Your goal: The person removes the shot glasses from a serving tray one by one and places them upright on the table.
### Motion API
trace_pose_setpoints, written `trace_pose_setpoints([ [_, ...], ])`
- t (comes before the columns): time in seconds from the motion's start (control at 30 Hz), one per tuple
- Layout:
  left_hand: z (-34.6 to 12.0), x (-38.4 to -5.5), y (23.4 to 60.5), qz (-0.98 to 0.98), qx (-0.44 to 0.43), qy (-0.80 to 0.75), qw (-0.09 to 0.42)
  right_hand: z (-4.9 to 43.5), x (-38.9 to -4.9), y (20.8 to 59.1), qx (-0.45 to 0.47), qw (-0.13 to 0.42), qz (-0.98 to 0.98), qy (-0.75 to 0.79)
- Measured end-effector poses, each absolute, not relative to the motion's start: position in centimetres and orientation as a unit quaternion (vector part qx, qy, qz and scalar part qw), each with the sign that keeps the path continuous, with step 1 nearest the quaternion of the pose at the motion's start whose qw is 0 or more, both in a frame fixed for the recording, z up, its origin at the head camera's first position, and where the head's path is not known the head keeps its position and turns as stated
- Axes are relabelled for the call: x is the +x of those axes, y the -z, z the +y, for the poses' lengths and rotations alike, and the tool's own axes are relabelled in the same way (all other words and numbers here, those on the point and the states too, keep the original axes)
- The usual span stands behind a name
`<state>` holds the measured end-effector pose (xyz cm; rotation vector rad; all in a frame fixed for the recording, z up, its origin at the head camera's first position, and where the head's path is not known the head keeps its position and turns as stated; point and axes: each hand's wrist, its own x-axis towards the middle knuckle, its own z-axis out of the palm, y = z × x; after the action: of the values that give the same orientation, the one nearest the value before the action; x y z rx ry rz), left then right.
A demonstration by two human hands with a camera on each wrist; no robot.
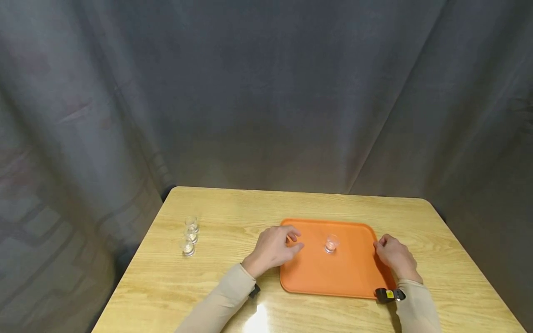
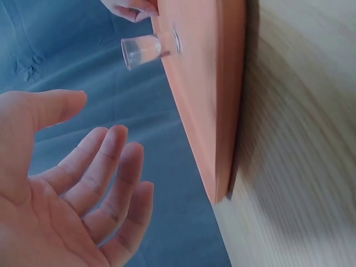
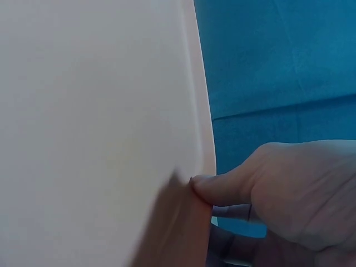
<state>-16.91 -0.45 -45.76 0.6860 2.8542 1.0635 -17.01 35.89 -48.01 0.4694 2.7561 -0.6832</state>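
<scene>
An orange tray [image 1: 333, 282] lies on the table, and one small clear glass [image 1: 331, 243] stands upright on it. My right hand [image 1: 397, 256] pinches the tray's right rim, with the thumb [image 3: 219, 188] on top and the fingers curled below the edge. Over the left side of the tray is my left hand [image 1: 275, 246], its fingers loosely bent and holding nothing. In the left wrist view the palm faces the camera, and the glass [image 2: 140, 51] on the tray [image 2: 194, 83] is beyond the fingertips.
Three more small clear glasses, the nearest one [image 1: 188, 247] included, stand in a row on the left of the wooden table [image 1: 233, 203]. Grey curtains [image 1: 266, 92] hang behind the table and along its sides.
</scene>
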Motion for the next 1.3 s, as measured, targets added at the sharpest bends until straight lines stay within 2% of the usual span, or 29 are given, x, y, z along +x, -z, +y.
trace_pose_setpoints([
  [0.77,4.1,-17.5,46.4,0.910,0.249,-0.330,0.033,36.1,-17.4,47.9,0.125,0.152,0.957,0.214],
  [1.3,5.5,-18.1,47.2,0.920,0.225,-0.319,0.029,36.0,-17.2,48.1,0.128,0.145,0.954,0.230],
])
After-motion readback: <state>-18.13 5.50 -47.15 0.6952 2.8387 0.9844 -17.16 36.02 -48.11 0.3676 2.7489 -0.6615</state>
